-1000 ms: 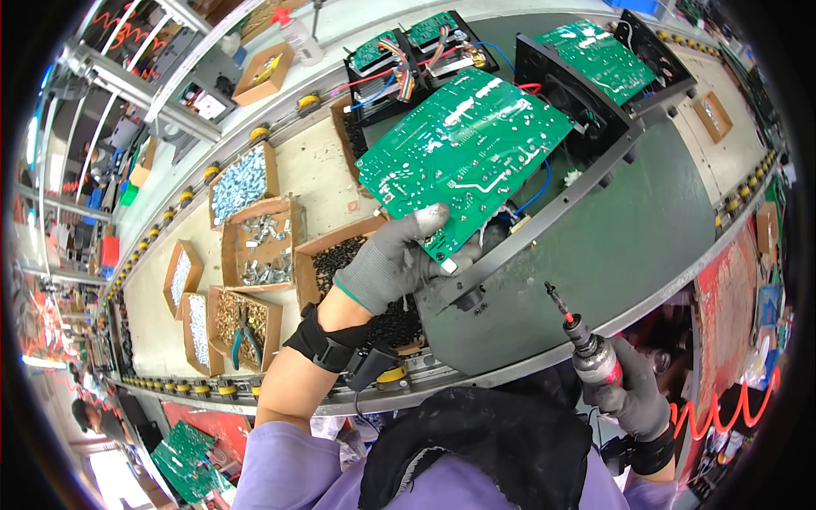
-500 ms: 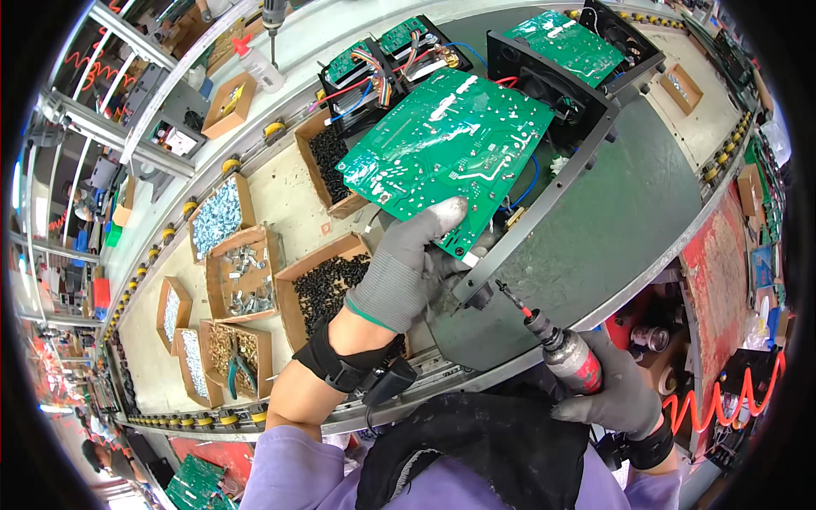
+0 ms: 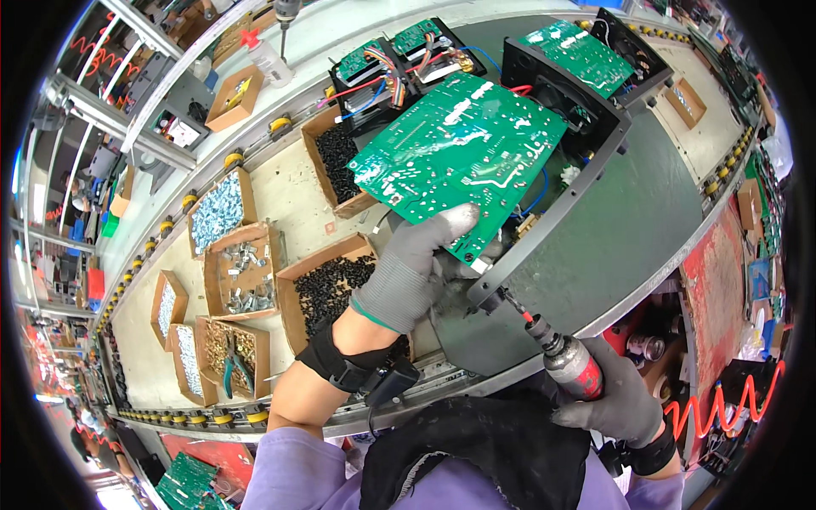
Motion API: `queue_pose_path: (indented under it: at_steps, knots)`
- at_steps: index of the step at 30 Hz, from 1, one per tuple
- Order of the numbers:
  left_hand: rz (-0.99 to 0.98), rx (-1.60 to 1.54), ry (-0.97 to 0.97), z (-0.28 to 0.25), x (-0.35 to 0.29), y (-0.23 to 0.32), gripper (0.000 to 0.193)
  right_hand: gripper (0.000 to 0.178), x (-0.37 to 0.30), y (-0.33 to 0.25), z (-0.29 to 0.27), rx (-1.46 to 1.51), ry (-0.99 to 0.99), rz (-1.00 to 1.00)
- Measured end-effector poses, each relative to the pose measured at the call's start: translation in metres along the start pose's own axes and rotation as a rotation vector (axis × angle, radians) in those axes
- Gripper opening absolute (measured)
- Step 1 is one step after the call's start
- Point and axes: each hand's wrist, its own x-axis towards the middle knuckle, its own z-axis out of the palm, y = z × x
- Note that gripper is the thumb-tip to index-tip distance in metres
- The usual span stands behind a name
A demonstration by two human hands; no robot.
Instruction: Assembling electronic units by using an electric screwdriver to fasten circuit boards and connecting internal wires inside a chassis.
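My left hand (image 3: pixel 412 263), in a grey glove, grips the near corner of a large green circuit board (image 3: pixel 459 153). Its thumb lies on top, and the fingers are partly hidden underneath. The board is joined by wires to a black metal frame (image 3: pixel 561 200), whose long bar runs along the board's right side. In my gloved right hand (image 3: pixel 620 395) is a power screwdriver (image 3: pixel 571 365), grasped round its body. Its bit points up and left, with the tip at or very close to the bar's near end; contact is hard to make out.
Cardboard trays of black screws (image 3: pixel 327 285), brass-coloured screws (image 3: pixel 238 348) and silvery parts (image 3: pixel 246 272) stand to the left. Pliers (image 3: pixel 236 370) lie in the brass tray. Another board assembly (image 3: pixel 582 55) sits beyond. A red coiled hose (image 3: pixel 731 408) hangs at right.
The board and frame have shifted slightly right and toward me, along with my left hand. The gap between the bar's end and the screwdriver bit has closed; my right hand has barely moved.
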Motion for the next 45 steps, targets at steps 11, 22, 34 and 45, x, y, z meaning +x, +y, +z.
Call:
queue_pose_path:
  at_steps: [11, 22, 34, 45]
  knots:
    - [0.077, 0.008, -0.050, -0.003, 0.001, 0.000, 0.041, 0.077, -0.003, -0.019, 0.009, 0.139, -0.001, 0.018]
    - [0.141, 0.039, 0.015, 0.006, -0.004, -0.004, 0.047, 0.077, -0.008, -0.025, 0.011, -0.025, 0.056, 0.006]
    - [0.115, 0.032, -0.036, 0.012, -0.005, -0.013, 0.040, 0.084, -0.016, -0.037, 0.002, -0.367, 0.089, -0.018]
    - [-0.080, 0.207, -0.005, -0.003, 0.000, 0.015, 0.052, 0.087, -0.013, -0.020, -0.004, -0.361, 0.094, -0.052]
